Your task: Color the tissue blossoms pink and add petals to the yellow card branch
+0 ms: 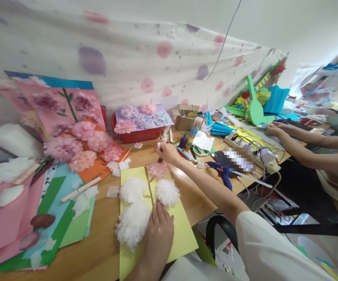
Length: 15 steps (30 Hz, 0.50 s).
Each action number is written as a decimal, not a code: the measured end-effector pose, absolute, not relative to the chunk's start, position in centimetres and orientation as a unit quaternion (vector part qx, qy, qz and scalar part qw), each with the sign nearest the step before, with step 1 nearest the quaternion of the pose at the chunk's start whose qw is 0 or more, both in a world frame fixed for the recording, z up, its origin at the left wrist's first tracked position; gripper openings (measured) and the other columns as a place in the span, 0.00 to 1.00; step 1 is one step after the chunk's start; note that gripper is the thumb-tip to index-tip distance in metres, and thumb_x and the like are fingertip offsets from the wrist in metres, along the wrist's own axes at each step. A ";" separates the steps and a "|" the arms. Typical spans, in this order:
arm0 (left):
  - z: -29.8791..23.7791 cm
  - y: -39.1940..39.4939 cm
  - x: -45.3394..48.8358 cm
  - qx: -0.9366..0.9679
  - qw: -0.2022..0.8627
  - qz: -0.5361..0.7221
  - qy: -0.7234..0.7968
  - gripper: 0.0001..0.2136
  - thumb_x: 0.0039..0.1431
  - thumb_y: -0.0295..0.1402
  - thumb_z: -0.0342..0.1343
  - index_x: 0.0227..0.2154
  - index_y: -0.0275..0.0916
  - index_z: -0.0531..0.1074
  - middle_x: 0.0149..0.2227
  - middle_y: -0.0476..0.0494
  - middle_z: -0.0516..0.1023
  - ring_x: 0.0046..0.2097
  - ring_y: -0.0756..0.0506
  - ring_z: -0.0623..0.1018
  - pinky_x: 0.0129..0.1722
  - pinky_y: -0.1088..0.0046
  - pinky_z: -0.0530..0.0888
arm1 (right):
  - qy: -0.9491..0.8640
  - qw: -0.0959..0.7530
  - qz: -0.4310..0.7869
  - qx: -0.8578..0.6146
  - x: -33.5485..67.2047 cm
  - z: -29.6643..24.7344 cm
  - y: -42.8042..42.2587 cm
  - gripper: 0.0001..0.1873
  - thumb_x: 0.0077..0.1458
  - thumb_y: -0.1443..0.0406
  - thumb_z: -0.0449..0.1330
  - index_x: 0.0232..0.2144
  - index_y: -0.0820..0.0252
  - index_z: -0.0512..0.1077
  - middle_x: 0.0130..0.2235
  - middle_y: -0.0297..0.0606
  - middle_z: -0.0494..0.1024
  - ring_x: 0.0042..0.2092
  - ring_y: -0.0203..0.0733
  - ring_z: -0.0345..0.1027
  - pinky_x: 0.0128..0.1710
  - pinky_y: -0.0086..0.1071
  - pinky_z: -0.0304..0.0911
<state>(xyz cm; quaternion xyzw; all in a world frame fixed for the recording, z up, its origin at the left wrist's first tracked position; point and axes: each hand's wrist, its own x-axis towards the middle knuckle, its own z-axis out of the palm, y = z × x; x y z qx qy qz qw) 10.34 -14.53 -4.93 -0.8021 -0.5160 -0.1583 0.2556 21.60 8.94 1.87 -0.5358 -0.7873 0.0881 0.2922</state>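
My left hand lies flat with fingers stretched out on a yellow sheet, beside fluffy white paper flowers. A brown stem runs up the sheet between the flowers, and a pink flower sits near its top. Above that pink flower my right hand is closed. A small pale end shows over its fingers and a dark brown end below them; what it holds I cannot make out. Small white paper pieces lie left of the sheet.
A blue glue gun lies to the right, near a power strip with cables. Behind are a red basket and a cardboard box. Finished flower pictures stand left. At right, another person's hands rest over the table.
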 end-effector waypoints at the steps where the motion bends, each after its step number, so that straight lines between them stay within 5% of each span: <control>1: -4.9 -14.6 10.4 -0.802 0.254 -0.159 -0.517 0.14 0.63 0.27 0.51 0.42 0.26 0.79 0.45 0.27 0.81 0.44 0.39 0.82 0.39 0.69 0.80 | -0.786 0.298 0.087 -0.534 21.4 1.8 9.1 0.19 0.64 0.60 0.49 0.20 0.57 0.60 0.20 0.31 0.67 0.24 0.34 0.58 0.28 0.29 0.47; 15: -4.9 -14.7 10.8 -0.789 0.236 -0.191 -0.535 0.13 0.56 0.26 0.56 0.41 0.24 0.79 0.44 0.25 0.81 0.44 0.38 0.82 0.38 0.67 0.81 | -0.769 0.342 0.091 -0.532 21.4 1.5 9.5 0.22 0.62 0.56 0.51 0.17 0.56 0.59 0.17 0.32 0.67 0.22 0.35 0.58 0.25 0.29 0.46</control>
